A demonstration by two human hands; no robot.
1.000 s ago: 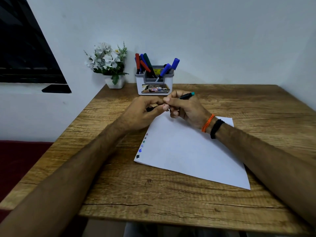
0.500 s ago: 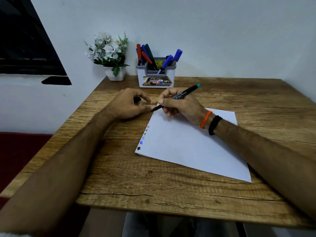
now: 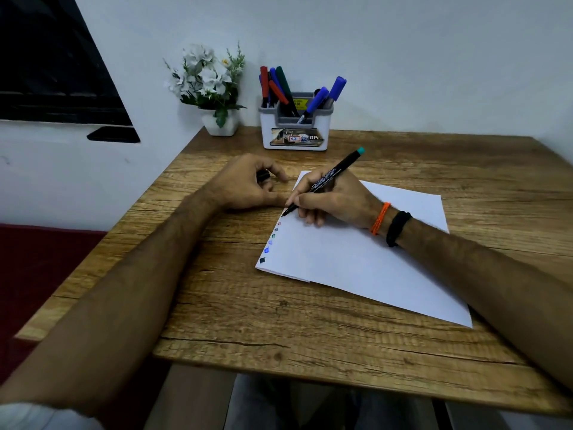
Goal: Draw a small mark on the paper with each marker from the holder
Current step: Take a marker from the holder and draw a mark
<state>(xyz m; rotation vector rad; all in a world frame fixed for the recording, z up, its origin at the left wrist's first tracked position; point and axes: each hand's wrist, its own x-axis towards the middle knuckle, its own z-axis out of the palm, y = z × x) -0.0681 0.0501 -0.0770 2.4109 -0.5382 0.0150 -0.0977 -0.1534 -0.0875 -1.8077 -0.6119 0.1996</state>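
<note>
The right hand [image 3: 335,200] pinches a black marker [image 3: 322,183], its tip at the paper's [image 3: 356,259] left edge, just beyond the row of marks [image 3: 269,242]. The left hand [image 3: 248,184], beside the paper on the tabletop [image 3: 279,321], curls around the cap [image 3: 263,175]. A light, short touch should do, clear of the neighbouring red mark.

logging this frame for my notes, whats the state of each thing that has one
black marker: uncapped, gripped by the right hand, tip at the paper's left edge
cap: off, held in the left hand
paper: flat on the table, a column of small marks along its left edge
holder: upright, capped markers standing in it
</note>
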